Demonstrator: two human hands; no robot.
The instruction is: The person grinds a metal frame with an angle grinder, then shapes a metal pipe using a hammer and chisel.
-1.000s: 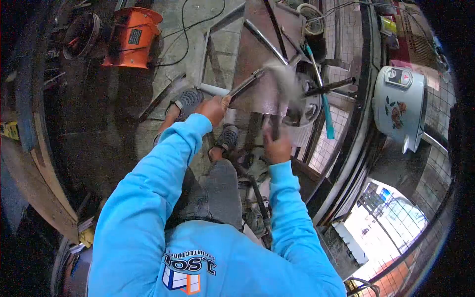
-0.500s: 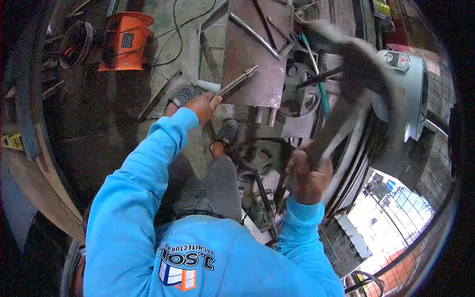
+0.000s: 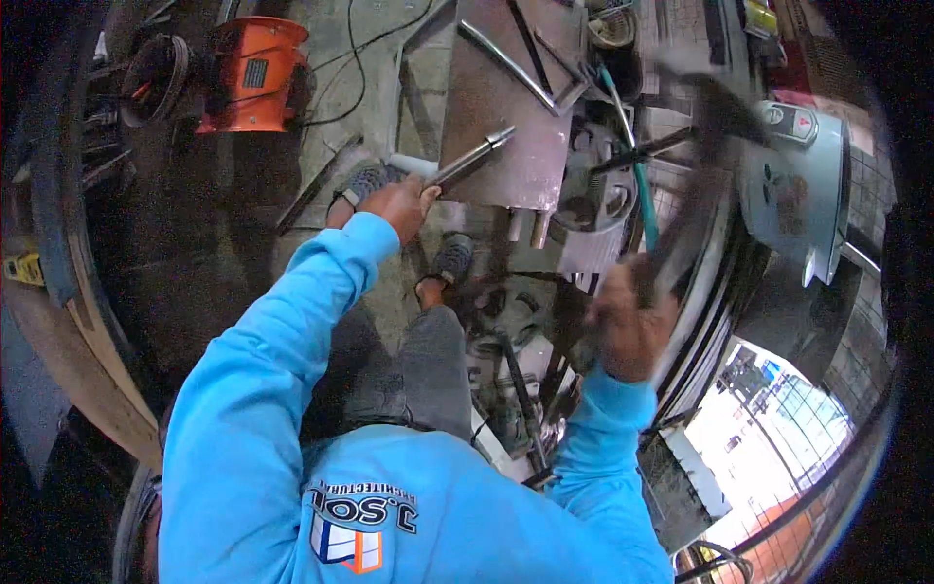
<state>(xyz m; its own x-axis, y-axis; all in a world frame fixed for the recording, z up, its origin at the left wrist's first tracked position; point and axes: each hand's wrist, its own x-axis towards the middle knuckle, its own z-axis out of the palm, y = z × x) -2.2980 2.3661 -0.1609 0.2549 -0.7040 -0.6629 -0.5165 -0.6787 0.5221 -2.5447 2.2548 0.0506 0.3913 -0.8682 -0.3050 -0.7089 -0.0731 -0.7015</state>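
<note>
My left hand (image 3: 399,206) is closed around a shiny metal rod (image 3: 469,160). The rod slants up to the right, and its stepped far end lies over the reddish-brown metal plate (image 3: 477,92); whether it touches the plate is hard to tell. On the right, my right hand (image 3: 634,316) grips the handle of a hammer (image 3: 718,112). Motion blurs the hammer and that hand. The hammer's dark head is raised up and to the right of the plate.
Loose metal bars (image 3: 506,66) lie on the plate's far part. An orange blower (image 3: 255,73) stands at the upper left with a black cable nearby. A teal-handled tool (image 3: 638,180) leans right of the plate. A grey machine housing (image 3: 793,190) is farther right.
My right hand has shifted slightly right, and the hammer is blurred in a different position, its head outline clearer. My left hand still holds the rod in nearly the same place.
</note>
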